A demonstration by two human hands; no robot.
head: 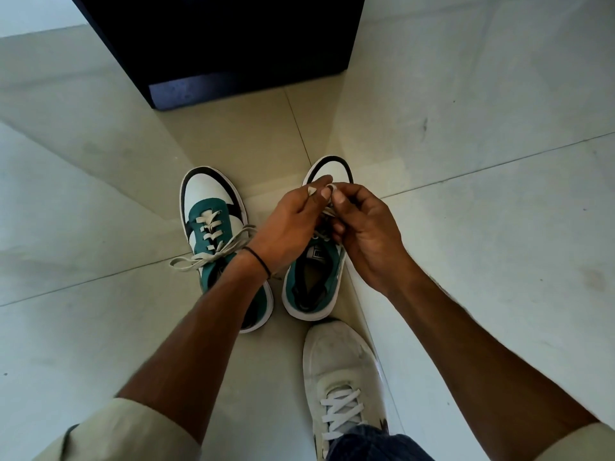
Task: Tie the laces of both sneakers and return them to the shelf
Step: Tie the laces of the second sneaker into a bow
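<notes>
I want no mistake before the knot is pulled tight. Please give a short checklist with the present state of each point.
1. Left green-and-white sneaker bow tied: ok.
2. Both hands, left hand and right hand, pinch the cream lace of the right green-and-white sneaker: ok.
3. Right sneaker's knot finished: not ok.
4. Both sneakers flat on the pale tiled floor: ok.
5. Loops even: cannot tell.
</notes>
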